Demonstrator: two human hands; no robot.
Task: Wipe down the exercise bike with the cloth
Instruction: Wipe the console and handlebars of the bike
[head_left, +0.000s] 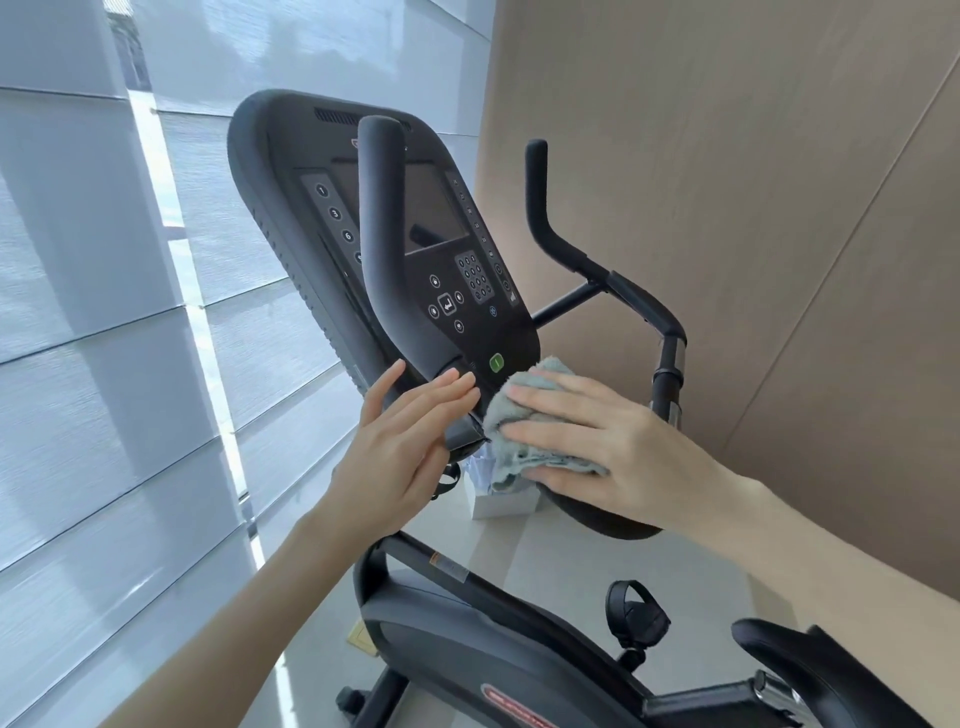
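Bright, soft daylight enters through the blinds (104, 322) left of the left hand (395, 447) — one gap glares white; lines bow toward the edges, blinds there smeared.

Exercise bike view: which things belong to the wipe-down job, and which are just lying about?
Job in hand:
black exercise bike
grey-blue terry cloth
right hand, pressing the cloth
left hand, touching the black handlebar

Just lying about:
small white box
pale window blinds
tan wall panel
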